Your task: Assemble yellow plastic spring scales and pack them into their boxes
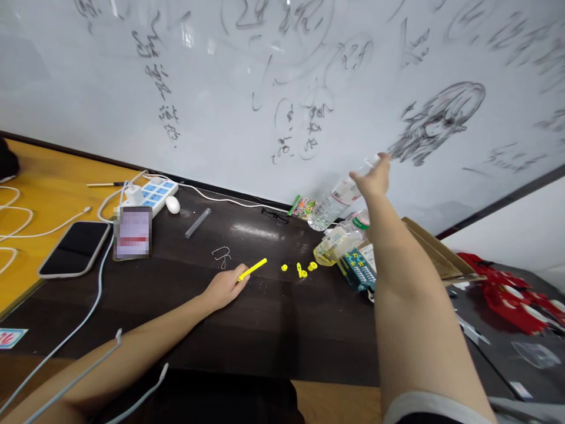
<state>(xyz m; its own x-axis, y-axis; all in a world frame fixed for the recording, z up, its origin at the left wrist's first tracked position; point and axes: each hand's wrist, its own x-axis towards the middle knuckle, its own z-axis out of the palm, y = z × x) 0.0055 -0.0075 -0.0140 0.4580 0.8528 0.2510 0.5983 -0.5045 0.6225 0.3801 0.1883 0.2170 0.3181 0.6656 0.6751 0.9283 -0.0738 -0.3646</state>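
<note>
My left hand (226, 287) rests on the dark table, closed around one end of a thin yellow plastic stick (253, 269). Just right of the stick's tip lie several small yellow plastic pieces (301, 271). With my right arm stretched forward, my right hand (374, 178) is at the top of a tall clear plastic bottle (329, 207). Its thumb and fingers lie on either side of the bottle's neck, and the palm is turned away. Beside that bottle stands another bottle with a green label (361, 221) and one with yellow liquid (327, 253).
Behind the table (265, 335) rises a whiteboard (212, 118). At left are a power strip (161, 194), phones (75, 250), a white mouse (172, 205) and cables. A clear tube (198, 223) and bent wire (221, 254) lie mid-table. A cardboard box (435, 250) stands at right.
</note>
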